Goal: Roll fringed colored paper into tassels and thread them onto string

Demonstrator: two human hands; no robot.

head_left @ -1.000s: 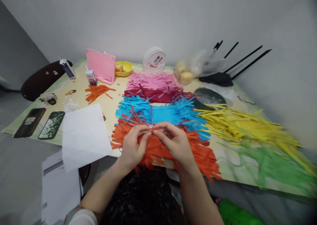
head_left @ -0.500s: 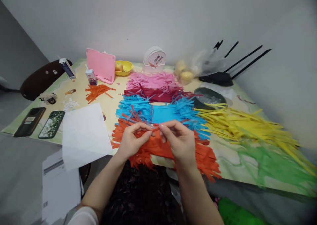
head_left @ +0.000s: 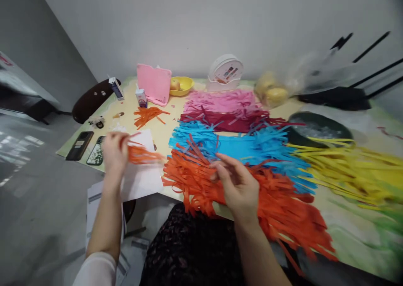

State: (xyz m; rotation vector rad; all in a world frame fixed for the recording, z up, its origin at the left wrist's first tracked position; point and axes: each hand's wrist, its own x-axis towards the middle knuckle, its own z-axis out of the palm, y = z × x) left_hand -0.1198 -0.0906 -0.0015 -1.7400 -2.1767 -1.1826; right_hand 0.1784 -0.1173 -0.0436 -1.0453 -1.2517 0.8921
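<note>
My left hand [head_left: 116, 153], blurred by motion, is closed on a bundle of orange paper fringe [head_left: 143, 155]. Its strips trail to the right over a white paper sheet [head_left: 143, 183]. My right hand [head_left: 241, 187] hovers above orange-red fringed paper [head_left: 198, 185], fingers curled but apart, with nothing visible between them. Behind that lie blue fringed paper [head_left: 237, 147], dark red fringed paper [head_left: 226, 120] and pink fringed paper [head_left: 220, 102], in rows. A separate small orange tassel [head_left: 149, 116] rests farther back on the left.
Two phones [head_left: 79, 145] lie at the table's left edge. Toward the back stand drink cartons [head_left: 141, 98], a pink case [head_left: 154, 83], a yellow bowl [head_left: 185, 85] and a white round box [head_left: 225, 72]. Yellow fringed paper [head_left: 349, 168] and a dark oval tray [head_left: 321, 128] are on the right.
My left hand has moved left, away from my right hand, carrying orange fringe over the white sheet. My right hand's fingers have parted. The view has swung left.
</note>
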